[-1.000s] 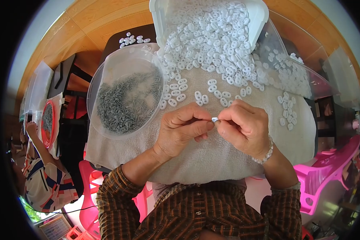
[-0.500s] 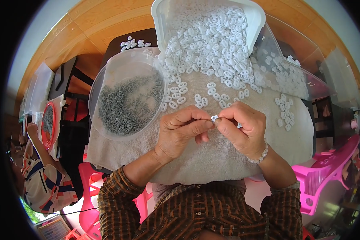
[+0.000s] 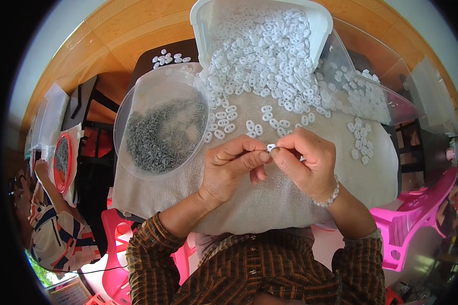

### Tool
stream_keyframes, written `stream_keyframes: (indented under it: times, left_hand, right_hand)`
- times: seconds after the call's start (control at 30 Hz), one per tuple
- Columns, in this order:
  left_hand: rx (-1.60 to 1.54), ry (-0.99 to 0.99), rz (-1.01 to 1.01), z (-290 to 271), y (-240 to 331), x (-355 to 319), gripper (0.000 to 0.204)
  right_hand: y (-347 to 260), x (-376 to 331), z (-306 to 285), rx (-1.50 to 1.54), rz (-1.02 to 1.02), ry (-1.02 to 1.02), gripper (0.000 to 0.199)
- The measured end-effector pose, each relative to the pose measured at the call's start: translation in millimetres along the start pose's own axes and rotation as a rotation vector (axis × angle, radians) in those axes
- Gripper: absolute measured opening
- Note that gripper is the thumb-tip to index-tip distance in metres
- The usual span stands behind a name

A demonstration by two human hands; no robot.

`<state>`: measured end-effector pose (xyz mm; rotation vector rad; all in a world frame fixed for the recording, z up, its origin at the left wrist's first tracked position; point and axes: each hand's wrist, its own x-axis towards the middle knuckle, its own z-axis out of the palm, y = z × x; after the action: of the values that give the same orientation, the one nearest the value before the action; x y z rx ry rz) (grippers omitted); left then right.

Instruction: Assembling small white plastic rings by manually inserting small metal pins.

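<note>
Closest is the person's brown checked cloth shirt (image 3: 239,274), with a bright pink plastic chair (image 3: 412,208) off to the right. Next come the two bare hands. The left hand (image 3: 228,165) has its thumb and pointer finger pinched together, and so does the right hand (image 3: 308,162). Their tips meet and pinch one small white oval plastic piece with a hole in it (image 3: 272,147), held up over the front half of a beige fuzzy towel (image 3: 254,203). What sits just under the piece is too tiny to tell. The right wrist wears a pale beaded bracelet (image 3: 328,195). Past the hands, a few loose white pieces (image 3: 274,123) lie on the towel, and a little bunch of white pieces (image 3: 360,137) lies to the right. To the left is a round clear plastic bowl (image 3: 155,90) with lots of thin grey screws (image 3: 152,145) in it. Farther back, a white plastic tub (image 3: 197,35) lies tipped, and a big pile of white pieces (image 3: 264,56) spills out. Beside it is a clear plastic box (image 3: 404,105). At the back left, more white ovals (image 3: 169,58) sit on the black counter (image 3: 142,63).
</note>
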<state>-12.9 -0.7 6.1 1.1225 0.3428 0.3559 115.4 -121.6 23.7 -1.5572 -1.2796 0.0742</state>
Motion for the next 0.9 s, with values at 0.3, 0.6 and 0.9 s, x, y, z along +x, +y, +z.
stream_keyframes:
  times: [0.3,0.6,0.9]
  left_hand:
    - [-0.047,-0.054,0.014,-6,-2,1,0.019]
    - [0.081,-0.107,0.022,-4,4,1,0.022]
    - [0.143,-0.093,-0.020,-2,5,0,0.017]
  right_hand:
    - [-1,-2,-6,0.164,0.164,-0.001,0.004]
    - [-1,3,-4,0.041,0.036,-0.003,0.006]
    - [1,3,-3,0.007,-0.018,-0.024,0.007]
